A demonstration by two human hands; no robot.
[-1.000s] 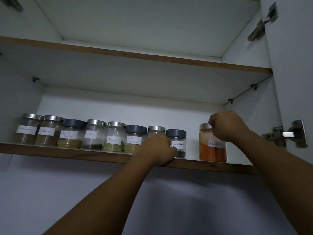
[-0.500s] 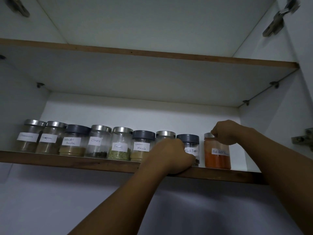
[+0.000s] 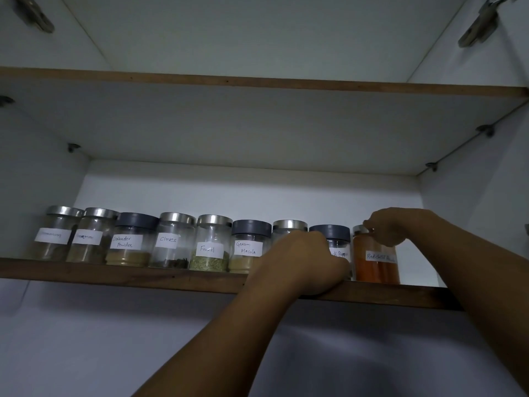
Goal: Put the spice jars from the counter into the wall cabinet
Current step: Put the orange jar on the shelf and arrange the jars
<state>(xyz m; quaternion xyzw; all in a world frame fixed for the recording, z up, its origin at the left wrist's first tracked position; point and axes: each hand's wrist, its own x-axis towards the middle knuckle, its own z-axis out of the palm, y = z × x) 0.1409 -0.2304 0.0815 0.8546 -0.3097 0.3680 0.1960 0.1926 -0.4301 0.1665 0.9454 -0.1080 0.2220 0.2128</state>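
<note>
Jars stand in a row on the shelf (image 3: 120, 275). Our right hand (image 3: 390, 226) has its fingers (image 3: 372, 229) clamped on the red chilli jar (image 3: 375, 260) lid. Our left hand (image 3: 303, 263) rests curled just beside it, against the black pepper jar (image 3: 336, 245); we cannot tell its grip.

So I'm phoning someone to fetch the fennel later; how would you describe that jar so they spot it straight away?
Look at the lower shelf of the open wall cabinet, where spice jars stand in one row. Counting from the left end, the fennel jar is fifth, between the cloves jar and the garam masala jar. It has a silver lid and is the only one with green contents.
</note>
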